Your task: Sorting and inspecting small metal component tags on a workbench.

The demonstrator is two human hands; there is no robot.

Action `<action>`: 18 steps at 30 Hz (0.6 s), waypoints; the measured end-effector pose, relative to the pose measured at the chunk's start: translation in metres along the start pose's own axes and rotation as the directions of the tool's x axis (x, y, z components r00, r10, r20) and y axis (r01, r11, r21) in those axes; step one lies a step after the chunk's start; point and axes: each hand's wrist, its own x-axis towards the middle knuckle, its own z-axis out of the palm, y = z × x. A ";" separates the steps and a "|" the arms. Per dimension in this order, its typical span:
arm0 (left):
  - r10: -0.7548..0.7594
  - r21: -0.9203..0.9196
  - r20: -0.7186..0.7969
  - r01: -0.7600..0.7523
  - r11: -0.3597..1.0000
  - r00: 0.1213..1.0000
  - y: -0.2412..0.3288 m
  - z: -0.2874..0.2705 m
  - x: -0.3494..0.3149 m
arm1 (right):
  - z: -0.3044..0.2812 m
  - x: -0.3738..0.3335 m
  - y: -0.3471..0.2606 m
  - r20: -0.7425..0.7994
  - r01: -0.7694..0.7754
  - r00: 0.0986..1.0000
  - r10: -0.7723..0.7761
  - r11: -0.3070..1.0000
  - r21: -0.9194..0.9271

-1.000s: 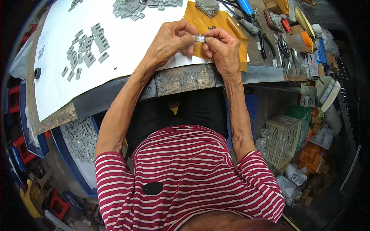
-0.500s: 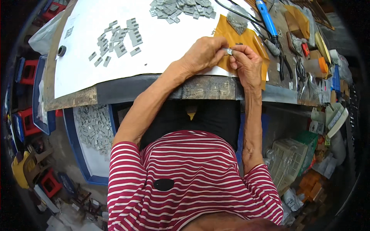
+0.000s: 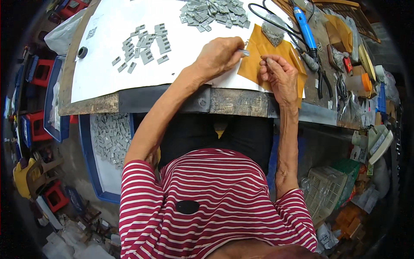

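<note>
My left hand pinches a small flat grey piece above the white paper, its end showing past the fingertips. Apart from it, my right hand hovers over a yellow-brown sheet, thumb and fingertips pressed together. Whatever is between them, if anything, is too small to make out. Behind that sheet lies a clear bag of tiny metal parts. Similar grey pieces lie in loose rows on the left of the paper, and a heap of grey pieces sits at the far side.
A blue pen-shaped power tool with a black cable and dark-handled pliers lie on the right. A black ring rests near the table's left edge. Below the table stands a blue tray holding many grey pieces.
My hands have moved apart: the left keeps the grey piece and has drawn left, while the right has come away from it. The whole view has shifted slightly.
</note>
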 end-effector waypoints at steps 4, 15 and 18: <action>-0.048 0.093 -0.079 0.056 0.994 0.996 -0.019 -0.014 -0.021 | -0.006 -0.004 -0.008 -0.063 0.072 0.995 -0.080 0.990 -0.122; -0.216 0.201 -0.149 0.243 0.949 0.965 -0.025 -0.036 -0.049 | -0.068 -0.003 -0.006 -0.121 0.186 0.924 -0.362 0.704 -0.685; -0.205 0.205 -0.160 0.236 0.950 0.966 -0.026 -0.034 -0.049 | -0.074 -0.003 -0.001 -0.034 0.224 0.923 -0.383 0.608 -0.762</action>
